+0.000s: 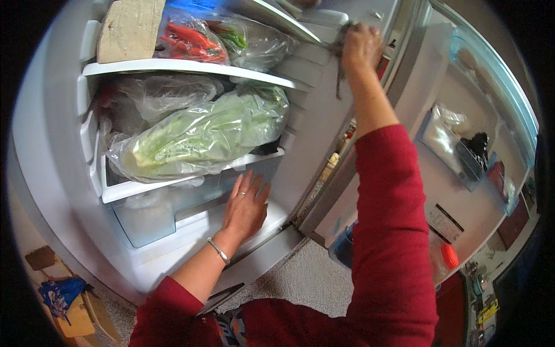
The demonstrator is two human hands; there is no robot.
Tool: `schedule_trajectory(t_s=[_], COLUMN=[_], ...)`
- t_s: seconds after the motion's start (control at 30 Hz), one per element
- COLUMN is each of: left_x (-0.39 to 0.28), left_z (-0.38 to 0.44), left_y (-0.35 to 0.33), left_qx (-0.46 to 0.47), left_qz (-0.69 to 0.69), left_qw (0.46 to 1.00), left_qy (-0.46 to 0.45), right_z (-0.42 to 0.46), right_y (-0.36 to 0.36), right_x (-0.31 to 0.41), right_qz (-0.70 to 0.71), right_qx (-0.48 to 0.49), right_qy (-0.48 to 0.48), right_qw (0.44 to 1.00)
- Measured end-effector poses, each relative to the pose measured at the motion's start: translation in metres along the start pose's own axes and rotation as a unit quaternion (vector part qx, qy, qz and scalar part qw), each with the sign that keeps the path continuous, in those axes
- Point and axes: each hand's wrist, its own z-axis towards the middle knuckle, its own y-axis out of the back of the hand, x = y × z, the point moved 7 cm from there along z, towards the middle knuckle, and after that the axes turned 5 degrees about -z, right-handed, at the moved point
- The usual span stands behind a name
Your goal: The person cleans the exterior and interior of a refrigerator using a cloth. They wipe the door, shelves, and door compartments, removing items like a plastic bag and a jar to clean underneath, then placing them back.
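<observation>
My right hand (363, 48) grips a dark cloth (340, 56) and presses it near the front edge of the refrigerator's inner side wall (310, 117). Lower down, my left hand (248, 210) is held with its fingers apart, nothing in it, in front of the clear crisper drawer (149, 223). Whether its fingertips touch the drawer front cannot be made out. Above it, a leafy green vegetable (199, 134) in a clear plastic bag lies across the lower shelf (143, 188). Bagged red peppers (190, 41) and green peppers (234, 38) rest on the shelf above (182, 66).
The refrigerator door (390, 191) stands open at the right, with door bins (451, 152) holding bagged items. A red-capped container (450, 256) sits low in the door. A beige block-like item (130, 30) is at upper left. A blue bag (63, 295) lies outside at lower left.
</observation>
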Motion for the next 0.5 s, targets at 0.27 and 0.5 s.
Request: schedule_trajectory(t_s=[0.27,0.5], left_x=[-0.006,0.004], left_z=[0.001,-0.004], left_y=[0.024,0.022], left_qx=[-0.058,-0.049], left_qz=[0.044,0.063], left_qw=[0.997,0.997], left_qy=[-0.004,0.0], right_z=[-0.106,-0.319], right_y=[-0.016,0.03], right_x=[0.053,0.092], right_qz=[0.007,0.148], right_qx=[0.07,0.26], right_qy=[0.075,0.062], right_qw=[0.995,0.952])
